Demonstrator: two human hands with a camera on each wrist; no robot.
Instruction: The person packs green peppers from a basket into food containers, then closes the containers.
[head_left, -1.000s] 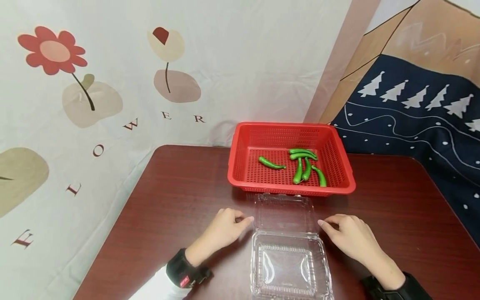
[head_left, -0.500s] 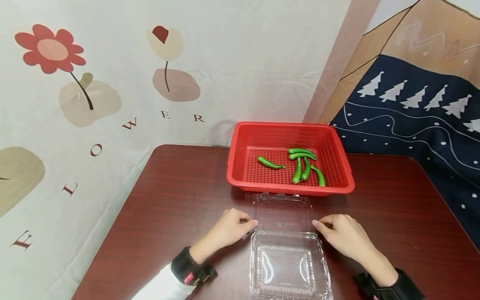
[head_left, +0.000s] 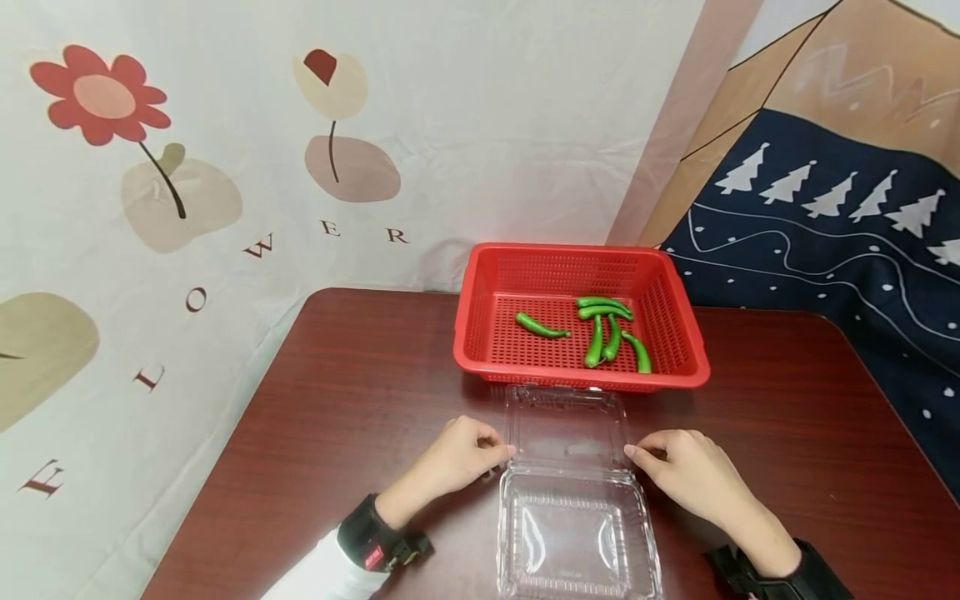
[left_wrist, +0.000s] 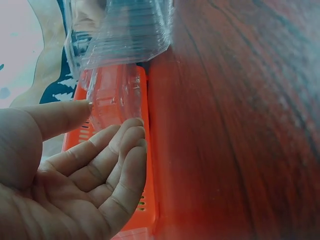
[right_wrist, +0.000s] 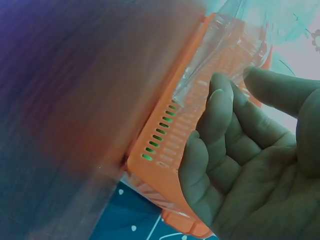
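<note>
A clear plastic clamshell box lies unfolded on the table, its base (head_left: pixel 573 537) nearer me and its lid (head_left: pixel 567 425) laid back towards the basket. At the lid's left edge, near the hinge, my left hand (head_left: pixel 465 454) holds the rim between thumb and curled fingers. My right hand (head_left: pixel 690 471) does the same on the right edge. Both wrist views show the lid (left_wrist: pixel 112 97) between thumb and fingertips; the exact contact is hard to see through the clear plastic. In the right wrist view, my right hand (right_wrist: pixel 255 145) has its fingers bent.
Behind the lid stands a red perforated basket (head_left: pixel 480 333) holding several green chili peppers (head_left: pixel 595 342). The dark wooden table (head_left: pixel 360 375) meets a printed cloth backdrop (head_left: pixel 487 125) along its far side.
Both hands have moved inward to the lid's side edges. Over the last half second, the hinge and base have shifted slightly towards me. The basket and peppers stay put.
</note>
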